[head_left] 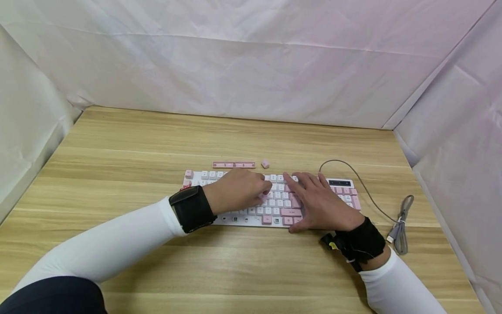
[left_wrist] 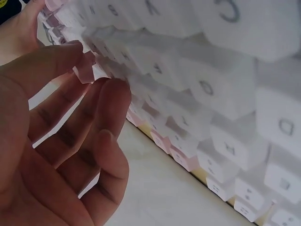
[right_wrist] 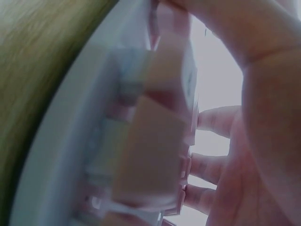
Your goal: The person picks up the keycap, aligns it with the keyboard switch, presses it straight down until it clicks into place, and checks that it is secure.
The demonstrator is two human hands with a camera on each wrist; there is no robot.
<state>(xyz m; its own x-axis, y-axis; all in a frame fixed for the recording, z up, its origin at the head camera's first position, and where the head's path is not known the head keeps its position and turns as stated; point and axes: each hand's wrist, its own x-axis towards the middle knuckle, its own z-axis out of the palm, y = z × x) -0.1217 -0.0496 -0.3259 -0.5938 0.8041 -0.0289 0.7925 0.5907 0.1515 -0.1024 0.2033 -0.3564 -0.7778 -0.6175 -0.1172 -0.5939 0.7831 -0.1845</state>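
Observation:
A white and pink keyboard point(head_left: 291, 212) lies on the wooden table beneath both hands. My left hand point(head_left: 239, 189) is over its middle, knuckles up. In the left wrist view, that hand's thumb and fingers pinch a small pink keycap point(left_wrist: 85, 69) close to the keys. My right hand point(head_left: 321, 203) rests on the right part of the keyboard with its fingers spread, thumb at the front edge. Pink keys point(right_wrist: 148, 155) stand beside this hand in the right wrist view. Along the front row, a few key positions point(head_left: 235, 219) have no caps.
Behind the keyboard lie a long pink keycap point(head_left: 234, 165), underside up, and a small pink keycap point(head_left: 265, 164). A grey cable point(head_left: 401, 235) is bundled at the right, its thin lead running to the keyboard's back. White cloth point(head_left: 251, 78) hangs behind the table and at both sides.

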